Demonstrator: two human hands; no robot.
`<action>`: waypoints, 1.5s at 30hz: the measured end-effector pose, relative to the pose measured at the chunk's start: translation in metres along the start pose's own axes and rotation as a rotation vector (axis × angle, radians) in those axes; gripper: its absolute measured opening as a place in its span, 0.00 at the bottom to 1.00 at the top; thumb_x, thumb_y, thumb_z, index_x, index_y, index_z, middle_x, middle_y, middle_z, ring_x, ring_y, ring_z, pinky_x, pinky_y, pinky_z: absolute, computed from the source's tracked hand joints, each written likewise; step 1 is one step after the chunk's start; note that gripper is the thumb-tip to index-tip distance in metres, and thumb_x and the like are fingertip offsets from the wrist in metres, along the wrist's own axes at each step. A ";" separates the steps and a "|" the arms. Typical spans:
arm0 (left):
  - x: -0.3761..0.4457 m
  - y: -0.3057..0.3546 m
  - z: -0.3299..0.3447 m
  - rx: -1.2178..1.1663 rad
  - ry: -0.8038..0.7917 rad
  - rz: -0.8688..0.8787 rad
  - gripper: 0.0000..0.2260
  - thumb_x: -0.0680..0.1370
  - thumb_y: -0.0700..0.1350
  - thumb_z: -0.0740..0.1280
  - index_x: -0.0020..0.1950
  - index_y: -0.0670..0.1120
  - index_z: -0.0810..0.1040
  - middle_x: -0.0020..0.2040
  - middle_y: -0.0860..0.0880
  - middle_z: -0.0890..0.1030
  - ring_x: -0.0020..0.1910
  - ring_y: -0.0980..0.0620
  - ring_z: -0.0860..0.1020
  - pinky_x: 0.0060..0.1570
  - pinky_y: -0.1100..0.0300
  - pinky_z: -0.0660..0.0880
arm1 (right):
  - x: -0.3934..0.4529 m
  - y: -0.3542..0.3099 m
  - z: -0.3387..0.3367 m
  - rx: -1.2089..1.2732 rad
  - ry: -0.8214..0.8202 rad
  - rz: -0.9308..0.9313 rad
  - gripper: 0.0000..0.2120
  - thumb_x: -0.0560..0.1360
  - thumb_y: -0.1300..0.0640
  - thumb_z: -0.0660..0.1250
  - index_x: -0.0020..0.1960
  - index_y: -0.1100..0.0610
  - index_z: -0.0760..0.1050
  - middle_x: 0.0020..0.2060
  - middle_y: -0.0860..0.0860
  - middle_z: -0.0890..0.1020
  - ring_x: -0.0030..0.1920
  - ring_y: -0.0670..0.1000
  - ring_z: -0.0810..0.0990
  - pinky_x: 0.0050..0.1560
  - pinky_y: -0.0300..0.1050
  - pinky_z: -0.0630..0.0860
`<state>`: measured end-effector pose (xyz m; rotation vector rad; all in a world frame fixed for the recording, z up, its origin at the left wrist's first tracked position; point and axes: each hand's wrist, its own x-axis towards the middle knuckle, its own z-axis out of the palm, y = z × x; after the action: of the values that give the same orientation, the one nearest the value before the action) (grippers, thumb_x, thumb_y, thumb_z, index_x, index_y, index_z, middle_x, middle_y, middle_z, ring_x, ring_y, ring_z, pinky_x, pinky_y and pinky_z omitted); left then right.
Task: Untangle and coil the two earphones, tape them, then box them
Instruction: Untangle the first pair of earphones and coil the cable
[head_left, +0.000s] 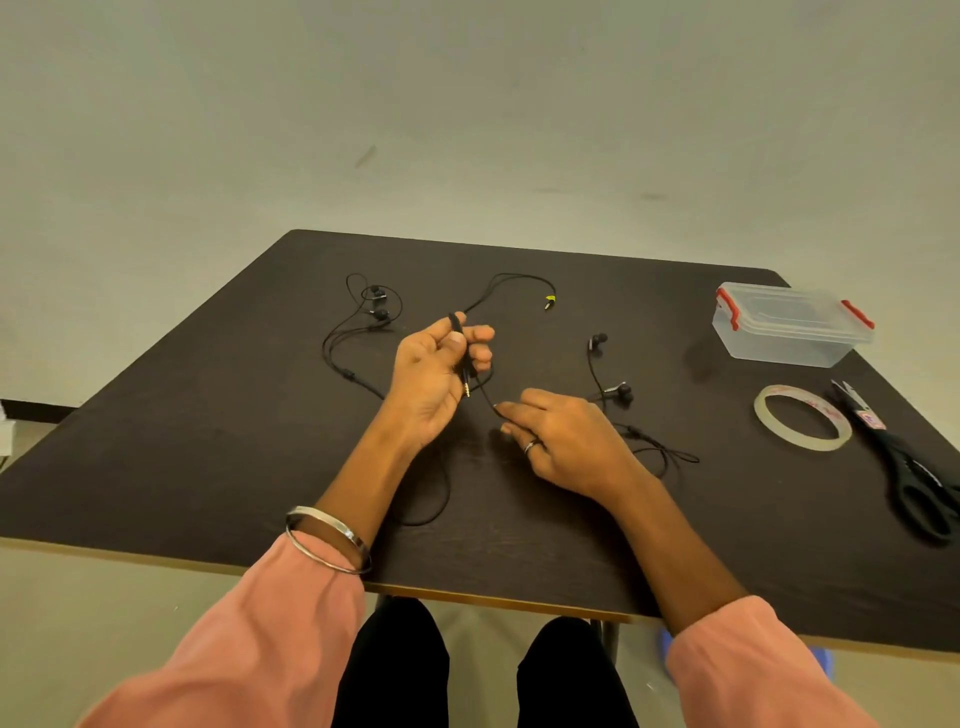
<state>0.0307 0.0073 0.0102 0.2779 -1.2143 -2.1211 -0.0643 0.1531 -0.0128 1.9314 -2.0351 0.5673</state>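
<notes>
A person sits at a dark table (208, 426) that fills the middle of the frame, both forearms reaching in from the bottom edge in pink sleeves (249, 639).

The left hand (436, 371), just left of center, is raised palm-up with its fingers curled around a black earphone cable (480, 389); the thumb presses the cable against the fingers, and a small metal plug (468, 389) hangs out below the palm. A silver bangle (327, 538) circles that wrist.

The right hand (563, 441), just right of center and lower, lies knuckles-up near the tabletop and pinches the same cable between its fingertips (506, 413). A ring (531, 446) shows on one finger. The cable runs in a short slack span between the two hands.

From the left hand the cables spread toward the upper left, where a pair of earbuds (376, 304) lies in loose loops. Another strand arcs up toward top center and ends in a plug with a yellow-green tip (549, 300). A second pair of earbuds (610, 366) rests right of center, its cable trailing under and past the right hand.

In the upper right of the table stands a clear plastic box (789, 327) with red latches, its lid on. Below it lies a roll of clear tape (802, 417), flat, and just beside that, toward the right edge, black scissors (904, 467).
</notes>
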 end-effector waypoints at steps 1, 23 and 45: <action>-0.001 -0.001 0.001 0.057 0.002 0.011 0.11 0.82 0.32 0.53 0.50 0.39 0.74 0.43 0.44 0.81 0.33 0.53 0.78 0.38 0.62 0.77 | 0.000 -0.002 -0.001 -0.006 0.009 -0.010 0.18 0.77 0.52 0.57 0.59 0.59 0.78 0.44 0.53 0.80 0.40 0.56 0.81 0.30 0.51 0.78; -0.019 -0.017 0.013 0.539 -0.568 -0.161 0.15 0.83 0.36 0.51 0.62 0.41 0.74 0.41 0.44 0.82 0.33 0.51 0.78 0.38 0.60 0.76 | 0.000 0.016 -0.024 0.356 0.481 0.280 0.04 0.71 0.60 0.74 0.44 0.59 0.82 0.37 0.51 0.82 0.38 0.48 0.80 0.40 0.45 0.77; -0.008 -0.004 0.006 0.002 -0.301 -0.188 0.17 0.84 0.43 0.51 0.58 0.34 0.75 0.25 0.52 0.66 0.20 0.60 0.59 0.22 0.66 0.55 | 0.004 0.018 -0.015 0.331 0.176 0.335 0.06 0.77 0.61 0.66 0.51 0.61 0.81 0.42 0.53 0.82 0.42 0.50 0.79 0.41 0.28 0.68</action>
<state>0.0322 0.0182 0.0087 0.0763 -1.4075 -2.3882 -0.0830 0.1573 0.0007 1.6287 -2.2743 1.1745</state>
